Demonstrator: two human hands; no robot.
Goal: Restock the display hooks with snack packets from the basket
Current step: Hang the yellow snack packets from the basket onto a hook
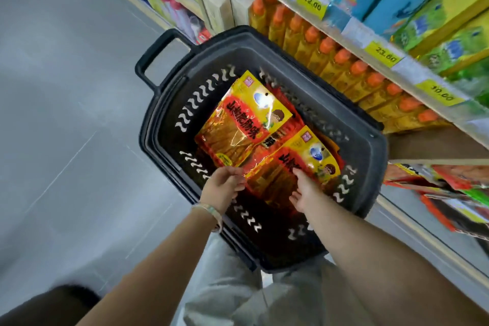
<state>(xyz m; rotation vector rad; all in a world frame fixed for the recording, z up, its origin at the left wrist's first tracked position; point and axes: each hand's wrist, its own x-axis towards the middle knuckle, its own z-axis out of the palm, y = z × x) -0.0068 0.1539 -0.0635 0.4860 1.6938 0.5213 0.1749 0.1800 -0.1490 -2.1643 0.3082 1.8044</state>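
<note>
Two bare forearms enter from the bottom edge, and I read one hand on each. The left hand (pixel 222 188), with one bracelet (pixel 209 209) at its wrist, has its fingers curled onto the left edge of the near snack packet (pixel 315 151), pinching it. The right hand (pixel 304 190) lies on top of the same packet, fingers straight, gripping nothing. I count two red-and-yellow packets fully exposed: the near one and the far snack packet (pixel 243 119), overlapping. Further packets beneath cannot be counted. All sit inside one dark basket (pixel 371 151) with one handle (pixel 156 53). Beside the basket, one row of orange-capped bottles (pixel 325 47) stands under three yellow price tags (pixel 312 4).
</note>
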